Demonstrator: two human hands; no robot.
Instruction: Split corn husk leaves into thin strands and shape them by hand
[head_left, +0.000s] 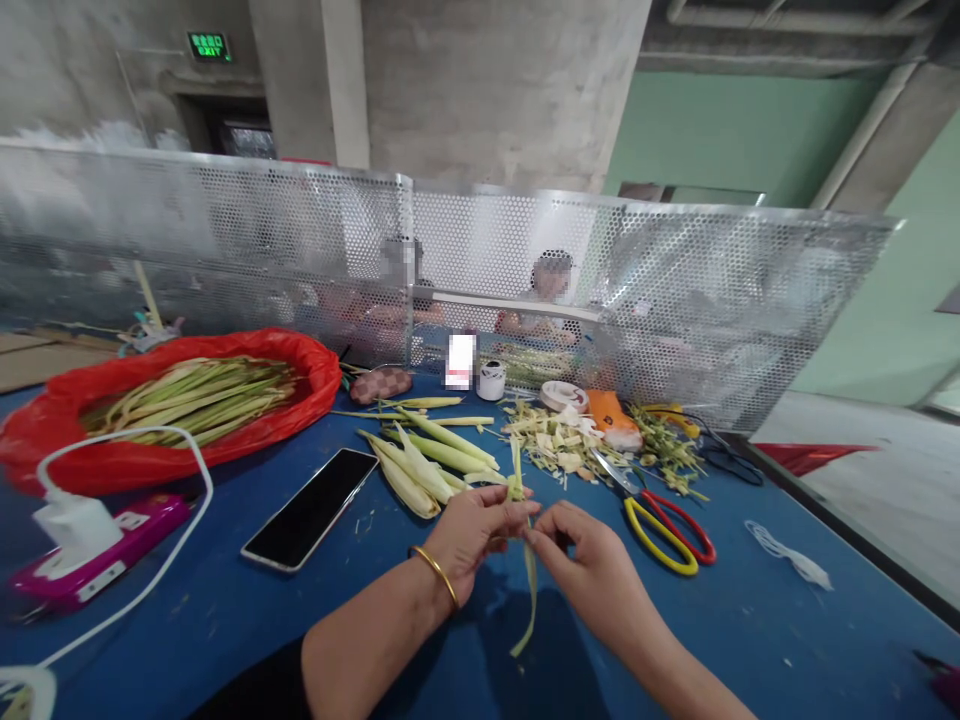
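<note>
My left hand (466, 532), with a gold bangle at the wrist, pinches a pale green strip of corn husk (516, 462) upright above the blue table. A small knot or fold shows in the strip just over my fingertips. Close beside it, my right hand (589, 558) has thumb and forefinger pressed together on the same strip. A loose tail hangs down between my hands. Behind my left hand lie several whole corn husks (420, 455). Scissors (667, 530) with one yellow and one red handle lie right of my right hand, blades towards the scraps.
Husk scraps (551, 440), tape rolls (562, 396) and a small white jar (491, 380) stand at the back. Left are a phone (311, 510), a red bag (319, 370) of husk strips and a purple power strip (154, 525) with a white cable. A perforated metal screen (300, 230) closes the far edge.
</note>
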